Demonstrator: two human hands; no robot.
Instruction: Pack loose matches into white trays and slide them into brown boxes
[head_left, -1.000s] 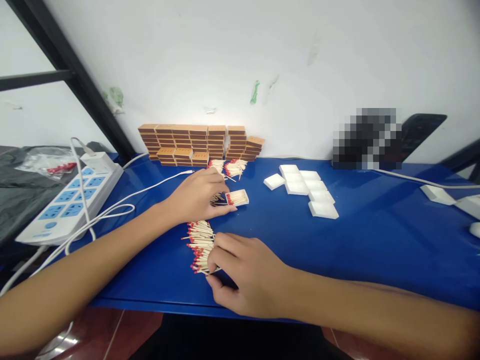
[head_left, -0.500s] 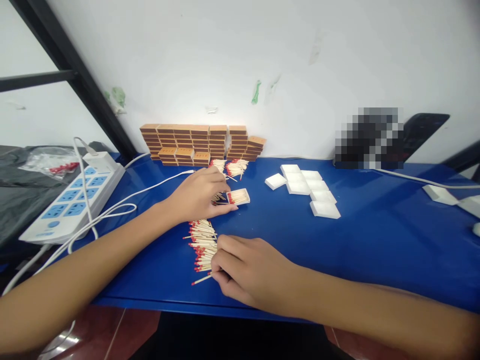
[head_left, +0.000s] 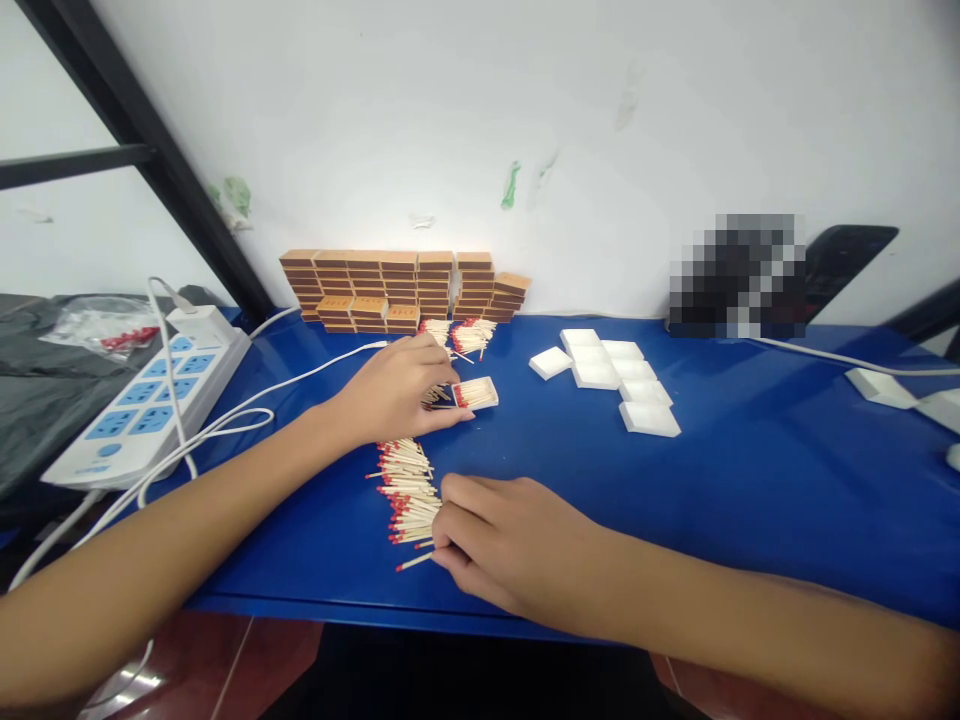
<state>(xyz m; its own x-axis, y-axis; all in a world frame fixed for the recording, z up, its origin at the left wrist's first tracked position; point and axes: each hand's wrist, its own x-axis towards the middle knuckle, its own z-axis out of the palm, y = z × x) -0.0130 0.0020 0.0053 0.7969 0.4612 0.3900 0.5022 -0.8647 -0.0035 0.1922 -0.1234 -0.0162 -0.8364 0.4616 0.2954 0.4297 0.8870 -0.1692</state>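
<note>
Left hand (head_left: 397, 395) is curled at the left end of the open matchbox tray (head_left: 475, 393), thumb below and forefinger above, bracing it at mid-bench. The tray is packed with red-tipped matches. A few more matches poke out from under that palm.

Right hand (head_left: 517, 548) sits low at the front edge of the bench (head_left: 750, 480), fingers bent down onto the near end of the big match heap (head_left: 405, 485). I cannot tell whether it has actually pinched any matches.

Risks now. One stray match (head_left: 415, 561) lies just off the heap, close to the bench's front edge, and a sweep of the right wrist could flick it onto the floor. The heap is loose, so a careless rake could fan it out or turn heads the wrong way. The tray is full to its rim and a nudge could spill it.

The count: two hands, one filled tray, two loose heaps with the smaller heap (head_left: 469, 335) farther back, and one stray match. There are about seven empty white trays (head_left: 611, 375), too tightly clustered for a sure count. The brown matchbox stack (head_left: 397, 285) against the wall is far too many to number. One power strip (head_left: 146, 400) lies at the left.
</note>
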